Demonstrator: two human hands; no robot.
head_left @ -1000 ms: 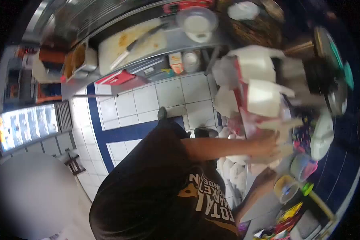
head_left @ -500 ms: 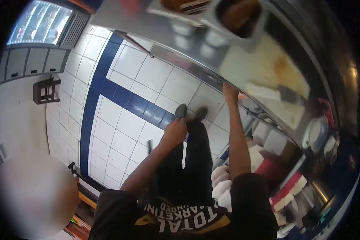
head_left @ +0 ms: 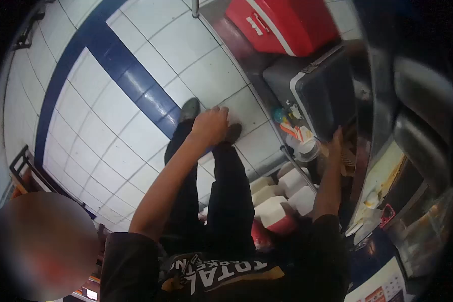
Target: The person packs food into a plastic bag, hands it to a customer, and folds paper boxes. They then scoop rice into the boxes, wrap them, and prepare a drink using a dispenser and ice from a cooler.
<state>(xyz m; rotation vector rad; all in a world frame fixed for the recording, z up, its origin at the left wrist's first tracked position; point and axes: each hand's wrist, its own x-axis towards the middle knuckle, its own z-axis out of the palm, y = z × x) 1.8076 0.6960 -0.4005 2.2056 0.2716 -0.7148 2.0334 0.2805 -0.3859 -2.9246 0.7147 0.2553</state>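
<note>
My left hand (head_left: 210, 125) hangs above my shoes and the tiled floor, fingers curled inward; whatever they may hold is hidden. My right hand (head_left: 333, 143) reaches below the counter, beside the lower end of a dark grey box (head_left: 319, 93) with a pale rim. A brown ridged piece (head_left: 348, 158) shows just past this hand. Its fingers are partly lost in shadow, and I cannot tell their grip. Close to it are a clear round container (head_left: 308, 150) and an orange-and-white packet (head_left: 298, 132).
A red cooler box (head_left: 284, 25) stands on the low shelf beyond the dark box. Several white jugs (head_left: 272, 209) are near my legs. At the right, the counter bears a cutting board (head_left: 387, 168). Another person (head_left: 43, 246) is at the lower left, blurred.
My view has tilted down toward the space below the counter. My right hand has gone from the counter's edge down to the shelf; my left stays in front of my legs.
</note>
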